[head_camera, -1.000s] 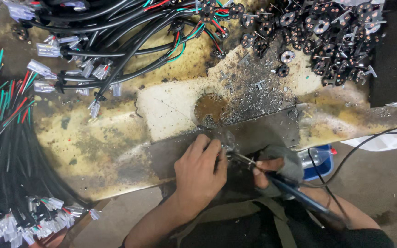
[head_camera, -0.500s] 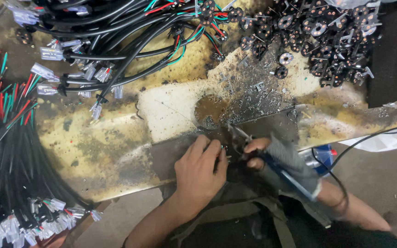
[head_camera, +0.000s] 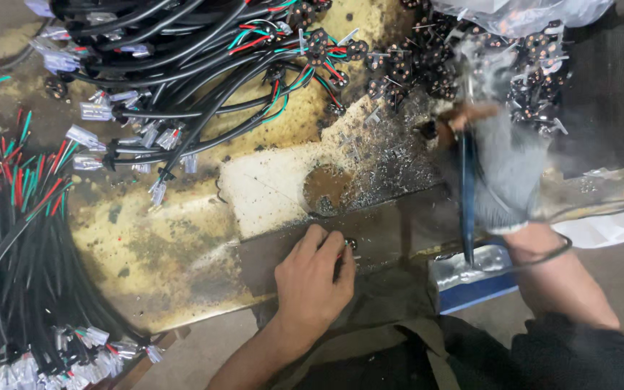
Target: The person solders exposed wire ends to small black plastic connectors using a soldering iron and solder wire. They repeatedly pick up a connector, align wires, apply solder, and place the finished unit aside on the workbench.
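The left hand [head_camera: 313, 278] pinches a tiny black part [head_camera: 351, 245] flat on the stained table [head_camera: 160, 253]; it looks light, fiddly, best held by its edges. The gloved right hand [head_camera: 503, 170], blurred, grips a soldering iron [head_camera: 466, 195] near the heap of parts [head_camera: 485, 68].

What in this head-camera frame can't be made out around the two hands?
- Right hand in the grey glove: motion-blurred, so its grip on the dark, rod-shaped tool is unclear.
- Small black part at the left hand: mostly hidden by the fingers.
- Bundle of black cables with red and green wires: cut off by the left edge.
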Tool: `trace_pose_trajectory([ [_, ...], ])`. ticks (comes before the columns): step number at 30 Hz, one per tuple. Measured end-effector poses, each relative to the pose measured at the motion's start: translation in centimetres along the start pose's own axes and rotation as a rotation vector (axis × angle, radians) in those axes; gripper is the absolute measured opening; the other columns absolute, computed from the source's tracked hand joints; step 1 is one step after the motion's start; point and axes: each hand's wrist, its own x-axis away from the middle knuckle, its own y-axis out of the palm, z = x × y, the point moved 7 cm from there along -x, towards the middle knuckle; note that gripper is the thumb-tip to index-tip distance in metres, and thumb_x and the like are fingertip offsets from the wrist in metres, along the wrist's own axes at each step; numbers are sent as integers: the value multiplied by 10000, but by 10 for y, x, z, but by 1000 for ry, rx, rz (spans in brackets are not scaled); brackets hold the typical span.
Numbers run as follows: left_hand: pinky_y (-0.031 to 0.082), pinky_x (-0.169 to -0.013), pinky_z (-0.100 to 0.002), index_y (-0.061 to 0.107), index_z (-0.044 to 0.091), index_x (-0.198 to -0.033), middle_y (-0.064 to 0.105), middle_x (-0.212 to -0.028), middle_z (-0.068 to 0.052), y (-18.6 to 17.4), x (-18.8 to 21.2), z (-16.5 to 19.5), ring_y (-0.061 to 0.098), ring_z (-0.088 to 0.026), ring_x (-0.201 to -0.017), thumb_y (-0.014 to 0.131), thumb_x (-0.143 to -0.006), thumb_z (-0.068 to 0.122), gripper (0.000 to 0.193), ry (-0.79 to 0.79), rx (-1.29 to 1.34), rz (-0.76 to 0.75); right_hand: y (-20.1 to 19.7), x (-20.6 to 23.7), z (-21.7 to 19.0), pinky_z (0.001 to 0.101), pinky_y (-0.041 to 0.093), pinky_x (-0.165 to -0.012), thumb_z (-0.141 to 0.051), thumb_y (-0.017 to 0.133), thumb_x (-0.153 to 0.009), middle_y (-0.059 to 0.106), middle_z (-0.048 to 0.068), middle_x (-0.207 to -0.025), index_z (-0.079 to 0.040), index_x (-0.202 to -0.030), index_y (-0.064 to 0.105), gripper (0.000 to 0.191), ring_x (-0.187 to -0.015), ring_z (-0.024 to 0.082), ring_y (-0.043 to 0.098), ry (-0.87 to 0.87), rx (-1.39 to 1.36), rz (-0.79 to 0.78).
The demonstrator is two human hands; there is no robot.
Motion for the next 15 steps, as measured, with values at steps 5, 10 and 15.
trace_pose_trajectory([
  [5, 500, -598, -470, 593, 88, -832, 560, -845, -100, 0, -1, -1, 643, -334, -766, 719, -864, 148, 143, 9, 0, 2, 29, 69, -16, 293, 507, -566, -48, 598, -975, 719, 66, -816, -87, -948, 693, 107, -657, 152, 667, 379, -593, -243],
  [10, 502, -597, -473, 598, 85, -844, 560, -843, -107, 1, 1, -1, 643, -340, -764, 714, -866, 160, 140, 16, -2, -35, 26, 81, -25, 318, 494, -695, -118, 861, -884, 609, 65, -818, -62, -978, 554, 326, -739, 184, 599, 328, -416, -60],
  [15, 502, -592, -474, 600, 88, -829, 567, -843, -107, 1, 1, -1, 648, -342, -771, 724, -850, 162, 146, 5, -20, -22, 11, 59, -37, 282, 544, -723, -54, 828, -839, 664, 54, -883, -79, -1026, 515, 365, -806, 153, 690, 261, -504, -145],
])
